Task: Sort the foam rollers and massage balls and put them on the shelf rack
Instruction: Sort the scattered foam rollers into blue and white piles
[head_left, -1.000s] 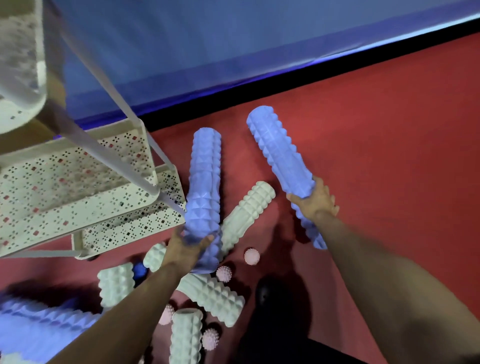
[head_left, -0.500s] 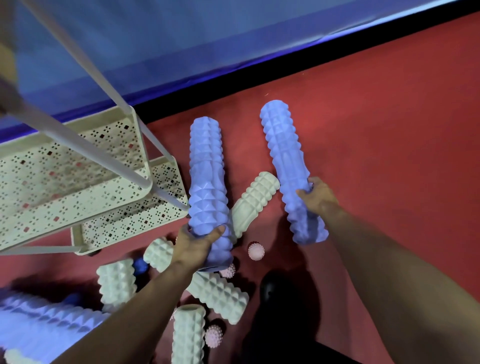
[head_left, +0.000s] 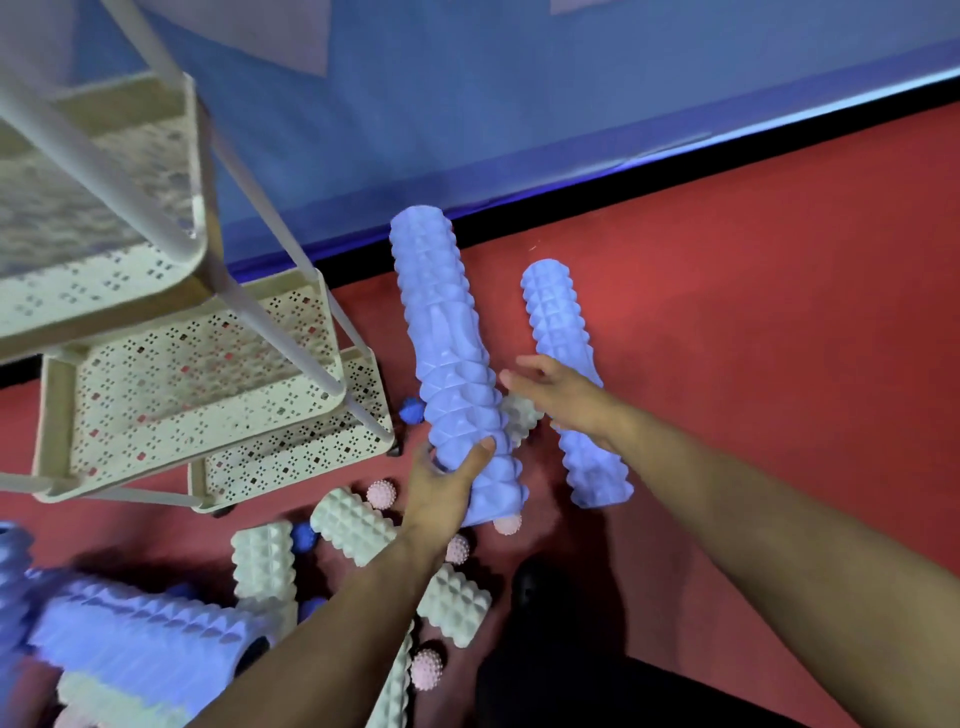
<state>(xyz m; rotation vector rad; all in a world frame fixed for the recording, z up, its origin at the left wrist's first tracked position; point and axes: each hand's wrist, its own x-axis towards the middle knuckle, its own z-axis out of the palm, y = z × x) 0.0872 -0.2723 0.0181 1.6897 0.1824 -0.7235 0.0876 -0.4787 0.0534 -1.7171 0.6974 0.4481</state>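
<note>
My left hand (head_left: 441, 491) grips the lower end of a long blue foam roller (head_left: 447, 353), held upright-tilted above the floor. A second long blue roller (head_left: 569, 364) lies on the red floor to its right. My right hand (head_left: 558, 392) hovers over it with fingers spread, reaching toward the held roller and holding nothing. Several short cream rollers (head_left: 353, 525) and pink spiky massage balls (head_left: 382, 493) lie scattered below my hands, with small blue balls (head_left: 410, 410) among them. The cream perforated shelf rack (head_left: 197, 384) stands at the left, its shelves bare.
More blue rollers (head_left: 135, 629) are piled at the bottom left. A blue wall (head_left: 519, 104) with a black skirting strip runs behind. Red floor (head_left: 779, 312) stretches to the right. A dark shoe (head_left: 540, 587) shows near the bottom middle.
My right hand has let go of the second blue roller, which now lies on the floor. My left hand has raised its roller higher. The view has shifted toward the rack.
</note>
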